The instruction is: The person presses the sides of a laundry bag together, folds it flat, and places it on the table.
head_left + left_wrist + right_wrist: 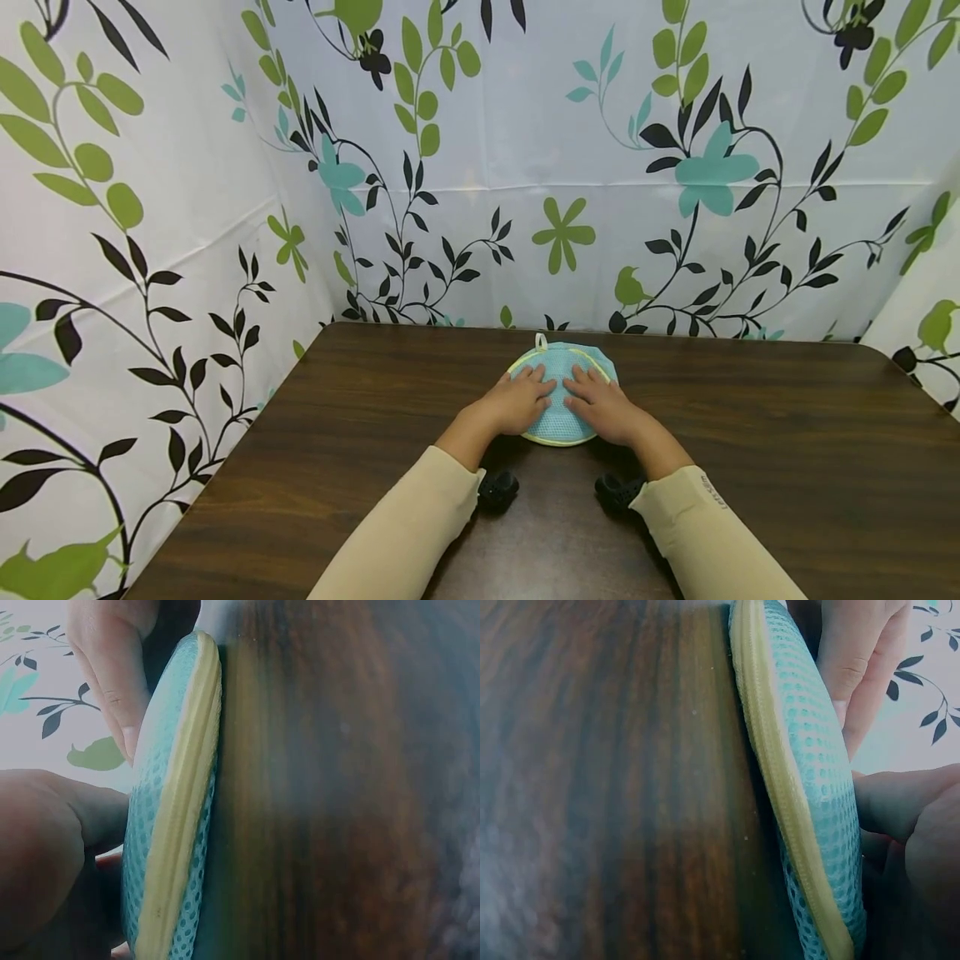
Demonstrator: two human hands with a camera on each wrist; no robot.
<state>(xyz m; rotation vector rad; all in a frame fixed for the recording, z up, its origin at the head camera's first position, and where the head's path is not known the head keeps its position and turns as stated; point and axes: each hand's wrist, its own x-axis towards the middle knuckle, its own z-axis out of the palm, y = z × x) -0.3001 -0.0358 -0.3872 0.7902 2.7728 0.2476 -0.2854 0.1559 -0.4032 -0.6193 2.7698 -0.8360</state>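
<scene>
A round, light-blue mesh pouch point(558, 417) with a yellow zipper edge and a small pale loop lies flat on the dark wooden table point(315, 467). My left hand point(520, 402) rests on its left part, fingers spread. Mirroring it, my right hand point(602, 404) lies on the right part with straight fingers. Both wrist views show the pouch from its side: the yellow zipper band point(180, 802) runs along the rim just above the wood, and the mesh point(810, 727) bulges slightly under the hands. What the pouch contains is hidden.
Beyond the table's far edge hangs a white curtain point(510, 167) printed with leaves and flowers, which continues along the left and right sides. Black wrist devices point(498, 492) sit under the cuffs of the cream sleeves point(405, 525).
</scene>
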